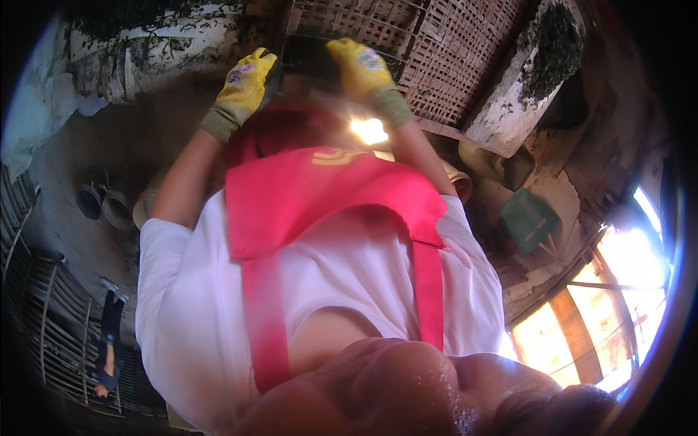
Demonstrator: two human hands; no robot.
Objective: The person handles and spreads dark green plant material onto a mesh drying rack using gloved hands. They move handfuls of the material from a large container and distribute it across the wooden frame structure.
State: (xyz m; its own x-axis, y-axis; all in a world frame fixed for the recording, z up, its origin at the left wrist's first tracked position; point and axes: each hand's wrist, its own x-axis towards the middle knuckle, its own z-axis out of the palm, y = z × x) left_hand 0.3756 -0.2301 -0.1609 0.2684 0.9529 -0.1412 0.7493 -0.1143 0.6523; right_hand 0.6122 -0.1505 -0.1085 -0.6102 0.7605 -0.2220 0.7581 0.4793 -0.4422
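My left hand (244, 82), in a yellow coated glove with a green knit cuff, is at the upper middle, its fingers bent beside a dark gap. My right hand (362, 68), gloved alike and blurred, is beside the lower edge of a woven lattice rack (452, 60). Between the hands are a dark panel or opening (308, 54) and a blurred brownish surface. Whether either hand grips something cannot be told. I wear a red apron (322, 196) over a white short-sleeved shirt.
Pale slabs with dark clumpy matter stand upper left (163, 49) and upper right (512, 114). Round open containers (117, 210) and a green dustpan-like object (529, 220) lie lower down. A person (110, 343) is far off by metal bars (49, 321). Bright windows (578, 321) are lower right.
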